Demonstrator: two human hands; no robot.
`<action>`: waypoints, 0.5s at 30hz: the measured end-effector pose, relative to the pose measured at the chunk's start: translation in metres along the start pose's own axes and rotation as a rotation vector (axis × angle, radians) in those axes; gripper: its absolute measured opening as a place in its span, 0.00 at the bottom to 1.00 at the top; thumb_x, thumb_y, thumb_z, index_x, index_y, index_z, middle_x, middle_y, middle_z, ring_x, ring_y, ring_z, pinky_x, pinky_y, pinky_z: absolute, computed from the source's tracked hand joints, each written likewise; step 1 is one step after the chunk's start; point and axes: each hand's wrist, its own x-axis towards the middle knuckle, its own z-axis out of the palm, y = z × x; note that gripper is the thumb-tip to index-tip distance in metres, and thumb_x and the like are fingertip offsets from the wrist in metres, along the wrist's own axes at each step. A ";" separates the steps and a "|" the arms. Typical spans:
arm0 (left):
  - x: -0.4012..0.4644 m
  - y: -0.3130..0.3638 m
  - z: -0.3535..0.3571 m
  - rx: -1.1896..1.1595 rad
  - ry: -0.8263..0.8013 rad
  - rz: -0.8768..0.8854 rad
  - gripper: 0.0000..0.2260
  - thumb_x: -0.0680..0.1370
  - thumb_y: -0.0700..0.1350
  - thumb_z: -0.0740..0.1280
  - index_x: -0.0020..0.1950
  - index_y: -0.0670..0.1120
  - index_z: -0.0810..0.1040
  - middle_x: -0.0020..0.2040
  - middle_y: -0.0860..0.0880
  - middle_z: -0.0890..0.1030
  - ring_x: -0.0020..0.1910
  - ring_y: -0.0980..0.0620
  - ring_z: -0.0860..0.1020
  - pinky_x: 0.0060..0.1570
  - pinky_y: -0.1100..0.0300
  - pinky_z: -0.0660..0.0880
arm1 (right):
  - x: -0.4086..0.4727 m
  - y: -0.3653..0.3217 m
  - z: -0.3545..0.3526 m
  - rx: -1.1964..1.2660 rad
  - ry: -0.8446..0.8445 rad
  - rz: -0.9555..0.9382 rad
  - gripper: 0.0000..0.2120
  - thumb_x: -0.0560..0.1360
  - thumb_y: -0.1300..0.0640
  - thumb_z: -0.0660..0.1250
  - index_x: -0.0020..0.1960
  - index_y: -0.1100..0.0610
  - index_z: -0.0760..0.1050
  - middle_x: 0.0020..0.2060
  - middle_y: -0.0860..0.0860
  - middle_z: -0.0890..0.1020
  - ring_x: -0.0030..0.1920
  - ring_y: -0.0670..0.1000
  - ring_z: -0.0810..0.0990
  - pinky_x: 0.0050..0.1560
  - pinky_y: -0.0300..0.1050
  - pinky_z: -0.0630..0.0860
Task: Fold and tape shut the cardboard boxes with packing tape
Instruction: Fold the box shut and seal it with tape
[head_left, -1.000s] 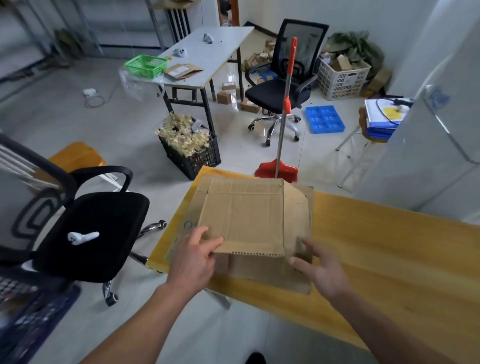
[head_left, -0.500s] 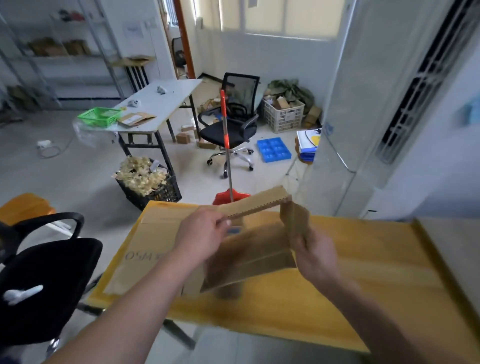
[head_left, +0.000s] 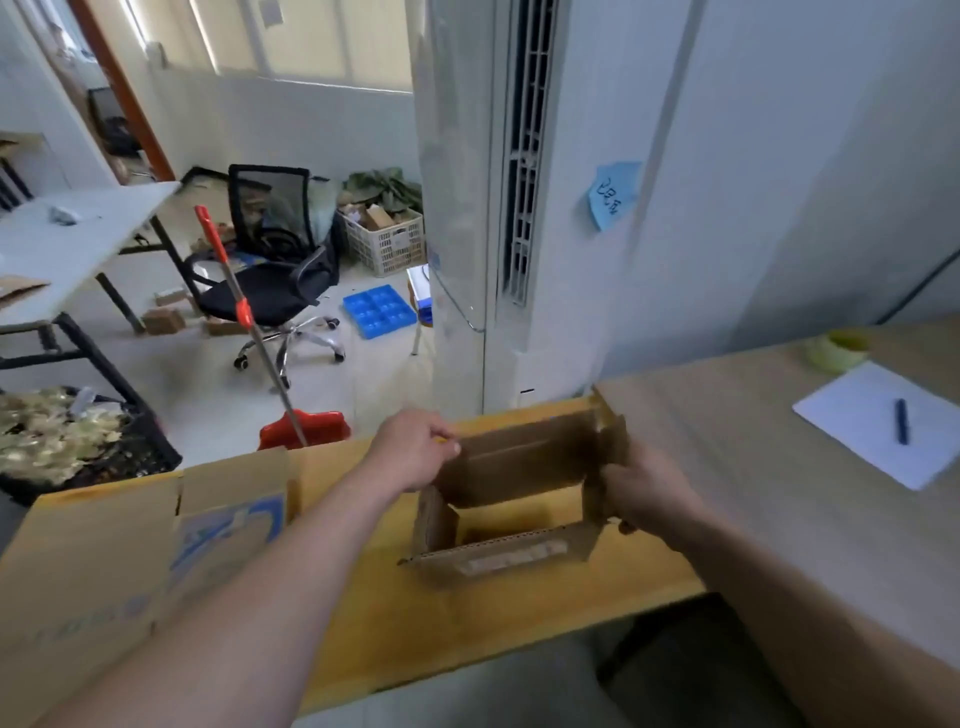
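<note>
Cardboard box (head_left: 519, 467): brown corrugated, opened into a hollow sleeve with no top or bottom folded in, standing on the yellow wooden table (head_left: 519, 613) between the two hands; the tabletop shows through its middle.
Left hand (head_left: 415, 449): fingers curled over the top edge of the box's far left corner, gripping the panel.
Right hand (head_left: 644, 493): wrapped around the box's right end wall, thumb side toward the cardboard, holding it upright; the fingertips are hidden behind the panel.
Flattened carton (head_left: 104, 561): a larger flat piece with blue print, lying on the table's left end, apart from the box.
Second table (head_left: 753, 467): paler wood, butted against the right side; it carries a white sheet of paper (head_left: 878, 421) with a blue pen (head_left: 902, 421) on it, and what may be a roll of tape (head_left: 836, 351), blurred.
Room: a tall white air conditioner (head_left: 483, 208) stands behind the table; beyond it a black office chair (head_left: 270, 270), a red dustpan (head_left: 306, 428) with a long handle, a blue tray (head_left: 379, 310) on the floor.
</note>
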 end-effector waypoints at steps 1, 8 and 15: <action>0.002 0.001 0.009 -0.079 -0.035 -0.013 0.18 0.76 0.47 0.72 0.65 0.51 0.77 0.64 0.48 0.77 0.61 0.47 0.76 0.61 0.52 0.74 | 0.000 0.009 -0.003 0.021 -0.015 0.051 0.07 0.79 0.61 0.60 0.54 0.55 0.74 0.46 0.56 0.82 0.41 0.58 0.83 0.32 0.44 0.80; 0.029 -0.011 0.050 0.024 0.048 0.004 0.20 0.68 0.62 0.74 0.45 0.49 0.73 0.42 0.52 0.78 0.40 0.53 0.76 0.37 0.55 0.75 | 0.013 0.035 0.002 0.066 0.133 0.266 0.10 0.74 0.57 0.65 0.51 0.46 0.68 0.45 0.53 0.80 0.39 0.54 0.83 0.27 0.42 0.78; 0.064 -0.019 0.055 0.019 0.071 0.081 0.15 0.72 0.57 0.73 0.36 0.50 0.72 0.31 0.52 0.76 0.31 0.54 0.74 0.28 0.58 0.63 | 0.028 0.019 0.013 -0.018 0.199 0.203 0.13 0.63 0.58 0.63 0.47 0.60 0.72 0.32 0.54 0.79 0.30 0.54 0.81 0.25 0.53 0.78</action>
